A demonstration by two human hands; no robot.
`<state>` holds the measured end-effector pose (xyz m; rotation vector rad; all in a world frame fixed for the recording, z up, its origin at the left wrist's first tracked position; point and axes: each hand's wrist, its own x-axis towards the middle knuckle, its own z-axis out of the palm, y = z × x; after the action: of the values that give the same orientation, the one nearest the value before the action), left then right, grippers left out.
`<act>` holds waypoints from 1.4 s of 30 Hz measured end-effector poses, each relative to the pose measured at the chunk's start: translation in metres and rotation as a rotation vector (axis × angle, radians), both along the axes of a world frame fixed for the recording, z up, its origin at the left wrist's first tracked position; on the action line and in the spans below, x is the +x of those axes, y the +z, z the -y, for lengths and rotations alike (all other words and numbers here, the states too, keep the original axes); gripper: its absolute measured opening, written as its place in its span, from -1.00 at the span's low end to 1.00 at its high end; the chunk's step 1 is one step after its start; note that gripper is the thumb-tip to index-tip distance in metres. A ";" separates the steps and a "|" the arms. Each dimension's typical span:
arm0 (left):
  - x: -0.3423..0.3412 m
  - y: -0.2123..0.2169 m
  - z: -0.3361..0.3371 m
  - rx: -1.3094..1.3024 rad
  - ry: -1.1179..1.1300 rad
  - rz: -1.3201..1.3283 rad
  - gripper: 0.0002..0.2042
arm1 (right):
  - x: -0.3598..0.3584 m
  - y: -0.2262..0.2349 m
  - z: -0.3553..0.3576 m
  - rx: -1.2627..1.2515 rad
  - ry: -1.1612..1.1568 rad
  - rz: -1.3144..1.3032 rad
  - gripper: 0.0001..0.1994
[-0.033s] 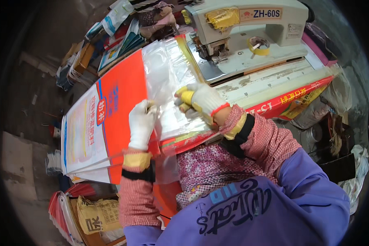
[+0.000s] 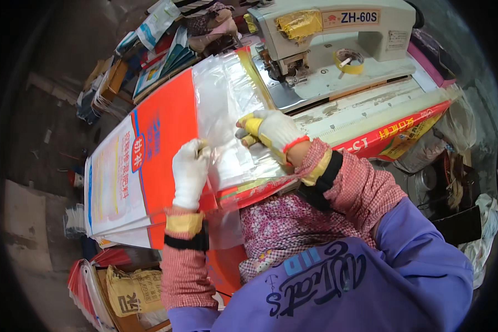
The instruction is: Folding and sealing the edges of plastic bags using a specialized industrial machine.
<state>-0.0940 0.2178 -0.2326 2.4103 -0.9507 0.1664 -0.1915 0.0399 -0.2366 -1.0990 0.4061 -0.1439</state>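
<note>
Before me lies a stack of printed woven bags point(image 2: 169, 124), orange and white, with clear plastic liners point(image 2: 235, 146) sticking out of their right-hand ends. My left hand point(image 2: 191, 171), in a white glove, pinches the edge of a clear liner beside the orange panel. Opposite it is my right hand point(image 2: 274, 133), also gloved, with yellow tape around some fingers. Its fingers are curled over the liners; whether they grip any film I cannot make out. The sewing machine point(image 2: 326, 41) stands just beyond my right hand.
A roll of yellow tape point(image 2: 349, 62) rests on the machine's bed. Along the table's right edge runs a red printed sheet point(image 2: 393, 133). Folded bags point(image 2: 163, 63) are piled at the far left, and a brown sack point(image 2: 133, 290) sits at the lower left.
Both hands keep almost the same place over the liners. The right fingers have shifted very slightly.
</note>
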 end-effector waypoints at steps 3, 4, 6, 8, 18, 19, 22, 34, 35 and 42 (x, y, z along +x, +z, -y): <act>-0.019 0.010 -0.020 0.120 -0.165 0.352 -0.90 | 0.020 -0.002 0.005 0.084 0.150 -0.092 -0.67; -0.025 0.014 -0.025 0.157 -0.184 0.371 -0.90 | 0.026 -0.002 0.004 0.106 0.202 -0.141 -0.64; -0.038 0.023 -0.032 0.259 -0.219 0.406 -0.89 | 0.035 0.001 0.002 -0.187 0.100 -0.274 -0.54; -0.049 0.033 -0.038 0.246 -0.240 0.497 -0.89 | 0.036 0.007 0.002 -0.387 0.001 -0.297 -0.49; -0.076 0.050 -0.064 0.264 -0.302 0.629 -0.86 | -0.008 -0.006 -0.001 0.021 0.558 -0.289 -0.43; -0.077 0.050 -0.067 0.254 -0.314 0.659 -0.88 | -0.005 -0.007 -0.003 0.127 0.536 -0.329 -0.44; -0.080 0.051 -0.077 0.206 -0.318 0.688 -0.89 | 0.007 -0.004 -0.006 0.012 0.327 -0.278 -0.46; -0.090 0.054 -0.101 0.206 -0.335 0.673 -0.75 | 0.007 -0.001 -0.010 -0.005 0.294 -0.268 -0.50; -0.093 0.054 -0.101 0.282 -0.386 0.613 -0.74 | 0.014 -0.002 -0.009 -0.015 0.274 -0.252 -0.57; -0.074 0.062 -0.089 0.022 -0.180 -0.430 -0.72 | 0.039 0.026 -0.034 -0.671 0.326 -0.051 -0.80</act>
<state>-0.1682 0.3069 -0.1706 2.2319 -0.9566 -0.4131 -0.1527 0.0741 -0.2107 -1.8165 0.2179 0.0447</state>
